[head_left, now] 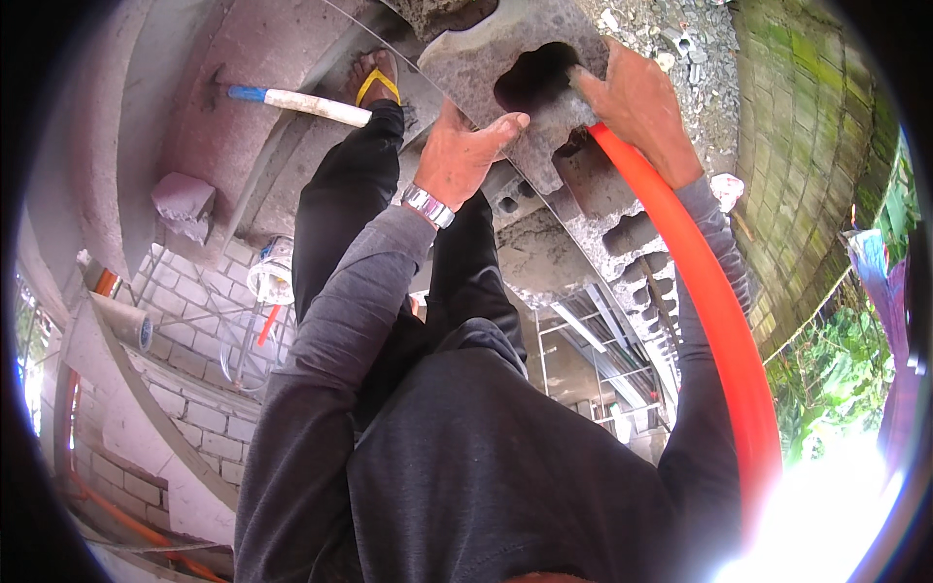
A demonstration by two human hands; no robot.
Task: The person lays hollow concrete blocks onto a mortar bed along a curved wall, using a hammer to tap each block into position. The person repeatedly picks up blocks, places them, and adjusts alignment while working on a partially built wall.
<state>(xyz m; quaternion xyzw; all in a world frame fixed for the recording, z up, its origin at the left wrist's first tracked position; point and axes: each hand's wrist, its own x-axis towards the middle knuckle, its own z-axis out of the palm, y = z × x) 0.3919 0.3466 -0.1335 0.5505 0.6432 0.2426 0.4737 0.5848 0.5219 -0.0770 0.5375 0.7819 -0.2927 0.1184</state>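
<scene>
A grey concrete hollow block [466, 60] is tilted in front of me, with a large dark hole in its face. My left hand [463, 154] grips its near left edge, the thumb lying on the face and the fingers mostly hidden. At the right end, my right hand [641, 109] clasps the block with the thumb at the hole's rim. An orange flexible pipe [686, 238] rises by my right forearm, its upper end meeting the block's underside. Below and to the right runs a row of hollow blocks [637, 264] with open cells.
A hammer [301, 101] with a white and blue handle lies at upper left, near my sandalled foot [375, 82]. A loose block chunk [185, 206] and a white bucket [273, 276] are left. A thin string [385, 45] crosses the work. A mossy block wall [802, 146] stands right.
</scene>
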